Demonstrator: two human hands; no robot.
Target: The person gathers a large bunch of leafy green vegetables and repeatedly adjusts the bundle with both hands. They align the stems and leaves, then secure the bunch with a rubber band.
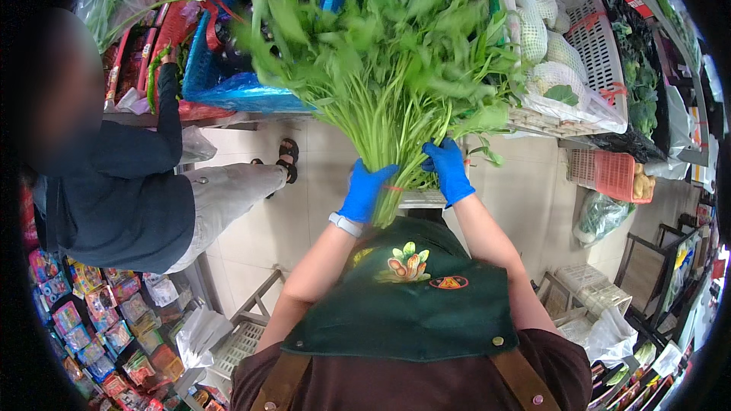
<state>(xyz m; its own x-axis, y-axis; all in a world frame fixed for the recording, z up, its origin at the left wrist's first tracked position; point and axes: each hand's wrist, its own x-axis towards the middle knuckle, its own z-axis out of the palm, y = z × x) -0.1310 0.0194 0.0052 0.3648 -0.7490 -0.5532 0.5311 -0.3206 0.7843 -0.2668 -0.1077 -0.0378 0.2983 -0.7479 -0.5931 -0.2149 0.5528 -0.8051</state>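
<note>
A large bunch of long-stemmed leafy greens (388, 80) that looks like water spinach fans out in front of me. Its stem ends point toward my green apron (400, 314). My left hand (365, 191), in a blue glove, is wrapped around the lower stems, near a thin red tie (393, 188). On the right edge of the bunch, my right hand (448, 171), also blue-gloved, has its fingers curled on a few stems. The leaves at the top are blurred and hide much of what lies behind them.
A blue-lined crate (197, 77) holding dark purple vegetables stands behind the greens. Right of it, a white plastic crate (594, 28) holds net-wrapped produce (562, 57). A person (125, 200) at left reaches toward green peppers (152, 77). A red basket (608, 174) sits lower right.
</note>
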